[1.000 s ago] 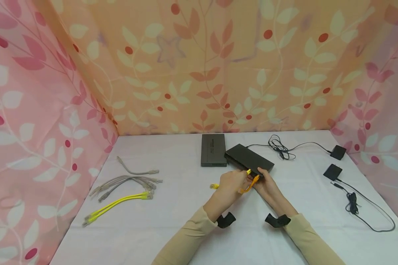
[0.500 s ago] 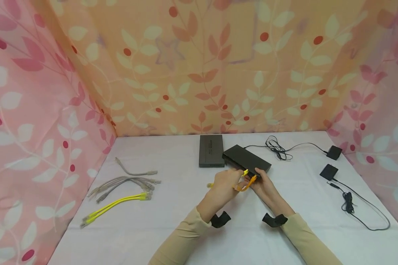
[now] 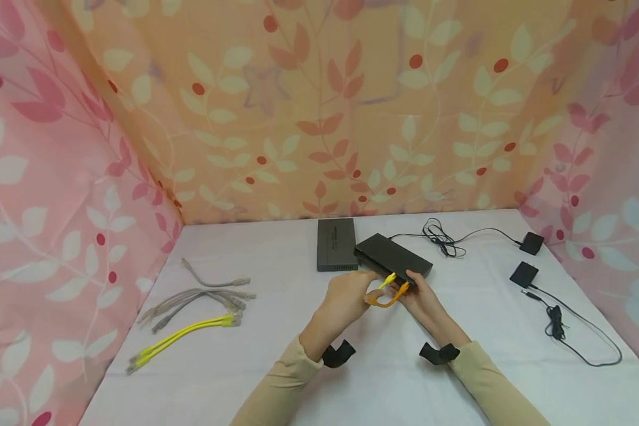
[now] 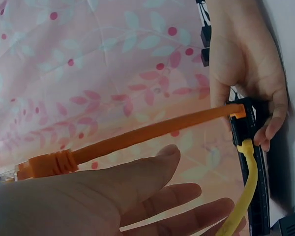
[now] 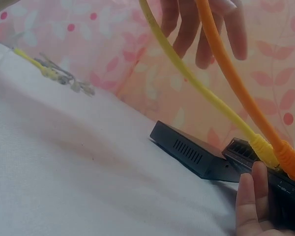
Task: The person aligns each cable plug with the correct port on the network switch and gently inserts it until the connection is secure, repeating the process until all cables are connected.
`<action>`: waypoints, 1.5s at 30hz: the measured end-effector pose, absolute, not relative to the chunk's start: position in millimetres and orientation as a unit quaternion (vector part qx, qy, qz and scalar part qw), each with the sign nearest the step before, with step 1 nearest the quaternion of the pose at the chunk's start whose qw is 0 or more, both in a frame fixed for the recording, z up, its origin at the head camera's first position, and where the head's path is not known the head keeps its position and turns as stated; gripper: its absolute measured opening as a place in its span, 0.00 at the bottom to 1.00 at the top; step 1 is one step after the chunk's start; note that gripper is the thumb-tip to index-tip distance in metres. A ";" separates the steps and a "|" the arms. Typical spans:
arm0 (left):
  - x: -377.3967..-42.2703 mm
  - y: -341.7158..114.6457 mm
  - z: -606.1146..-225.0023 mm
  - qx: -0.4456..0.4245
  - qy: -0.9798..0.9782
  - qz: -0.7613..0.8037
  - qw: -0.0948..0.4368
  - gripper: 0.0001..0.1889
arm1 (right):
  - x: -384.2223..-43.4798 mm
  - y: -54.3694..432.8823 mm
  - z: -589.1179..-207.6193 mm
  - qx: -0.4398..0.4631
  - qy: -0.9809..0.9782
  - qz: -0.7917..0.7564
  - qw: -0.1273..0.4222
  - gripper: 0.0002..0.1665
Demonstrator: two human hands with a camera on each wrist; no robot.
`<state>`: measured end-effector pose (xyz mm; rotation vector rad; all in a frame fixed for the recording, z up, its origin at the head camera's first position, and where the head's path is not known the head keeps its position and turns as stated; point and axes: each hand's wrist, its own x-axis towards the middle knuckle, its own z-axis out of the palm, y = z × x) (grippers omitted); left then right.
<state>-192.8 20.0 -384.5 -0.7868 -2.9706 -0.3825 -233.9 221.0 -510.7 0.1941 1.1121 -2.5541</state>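
Note:
A black network switch (image 3: 396, 255) is raised at its near edge in my right hand (image 3: 425, 305), which grips it with the thumb on top and fingers underneath. A yellow network cable (image 4: 250, 179) and an orange network cable (image 4: 157, 132) are plugged into its port side. My left hand (image 3: 341, 300) is just left of these plugs. In the left wrist view its fingers (image 4: 162, 201) are loosely extended, near the yellow cable, with the orange one running above the thumb. The orange cable's other plug (image 4: 7, 174) hangs free. The yellow cable's far end is hidden.
A second dark switch (image 3: 335, 245) lies behind, close to the held one. Several grey cables (image 3: 205, 293) and yellow cables (image 3: 183, 338) lie at left. Two black power adapters, one at the back (image 3: 531, 243) and one nearer (image 3: 524, 274), lie with their cords at right.
My left hand has drawn back leftward from the yellow plug and its fingers have loosened. More of the yellow cable shows now. The right hand keeps its hold on the switch.

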 end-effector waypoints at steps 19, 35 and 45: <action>-191.2 -31.0 -396.5 -0.208 -0.969 -0.130 0.018 0.19 | -230.9 220.0 -509.7 0.060 0.400 -0.897 0.178 0.33; -191.4 -66.3 -406.6 -0.189 -0.966 -0.162 0.062 0.18 | -231.5 221.0 -511.6 0.073 0.394 -0.899 0.175 0.37; -190.7 -88.6 -413.7 -0.166 -0.967 -0.170 0.089 0.16 | -232.2 220.8 -513.2 0.074 0.404 -0.896 0.170 0.35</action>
